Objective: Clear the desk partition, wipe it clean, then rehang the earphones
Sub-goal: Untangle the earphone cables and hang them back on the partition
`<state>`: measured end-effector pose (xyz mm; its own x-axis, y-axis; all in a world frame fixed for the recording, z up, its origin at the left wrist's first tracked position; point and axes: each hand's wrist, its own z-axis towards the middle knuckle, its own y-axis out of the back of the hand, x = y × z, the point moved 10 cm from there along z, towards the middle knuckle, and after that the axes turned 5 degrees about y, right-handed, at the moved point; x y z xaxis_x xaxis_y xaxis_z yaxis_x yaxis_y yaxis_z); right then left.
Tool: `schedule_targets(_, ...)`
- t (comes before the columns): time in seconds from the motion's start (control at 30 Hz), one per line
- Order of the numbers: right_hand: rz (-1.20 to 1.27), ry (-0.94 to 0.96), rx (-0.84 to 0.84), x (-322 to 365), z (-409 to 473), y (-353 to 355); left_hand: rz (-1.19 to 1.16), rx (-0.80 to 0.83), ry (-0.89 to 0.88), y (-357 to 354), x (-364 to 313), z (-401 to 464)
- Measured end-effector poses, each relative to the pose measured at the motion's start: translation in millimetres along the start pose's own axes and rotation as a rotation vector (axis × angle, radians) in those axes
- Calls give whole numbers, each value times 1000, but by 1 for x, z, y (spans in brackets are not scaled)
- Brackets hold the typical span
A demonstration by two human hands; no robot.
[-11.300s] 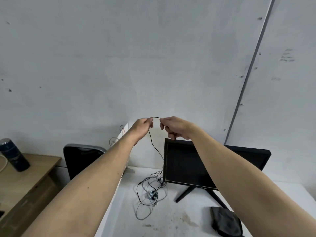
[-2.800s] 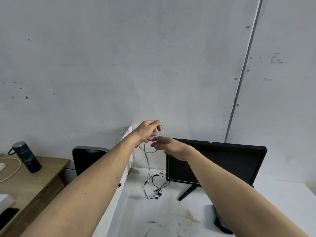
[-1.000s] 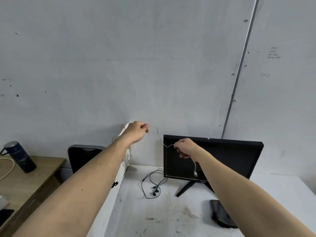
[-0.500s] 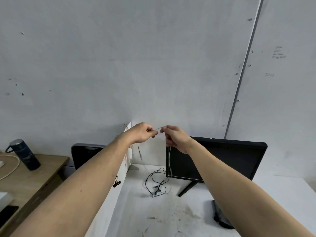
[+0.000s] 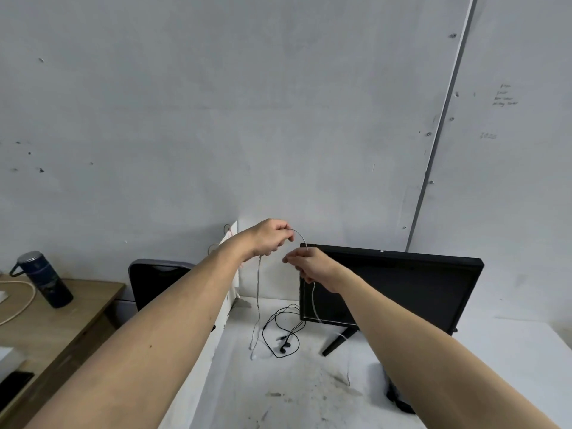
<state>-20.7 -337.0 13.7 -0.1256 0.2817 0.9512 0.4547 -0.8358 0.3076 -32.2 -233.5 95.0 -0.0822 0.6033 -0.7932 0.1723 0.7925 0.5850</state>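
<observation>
Your white worktop [image 5: 309, 397] looks matt and scuffed; the monitor [image 5: 402, 292] is matt black plastic, the side desk [image 5: 71, 308] wood-grained.

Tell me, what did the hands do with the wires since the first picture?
The hands let go of the black earphones, which now lie on the desk. Left hand and right hand now pinch the white earphones, a short arc between them. Monitor and bottle stayed put.
</observation>
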Motion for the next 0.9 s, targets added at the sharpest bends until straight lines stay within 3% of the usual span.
schedule_targets(0.27,157,-34,266,2,-10,-52,-247,-31,8,4,2,4)
schedule_targets(0.43,490,-76,298,2,-12,-51,-460,-302,73,45,29,7)
schedule_targets(0.6,550,-70,173,-2,-12,-16,-624,-565,252,73,77,0)
schedule_targets(0.67,469,-55,146,4,-9,-6,-610,-530,393,66,98,0)
schedule_targets(0.73,320,-40,143,10,-7,-1,-337,-428,459,58,101,1)
schedule_targets(0.83,69,-39,147,18,-4,0,-3,-320,316,43,78,4)
schedule_targets(0.9,-7,-54,135,21,-2,-1,-94,-136,117,17,50,3)
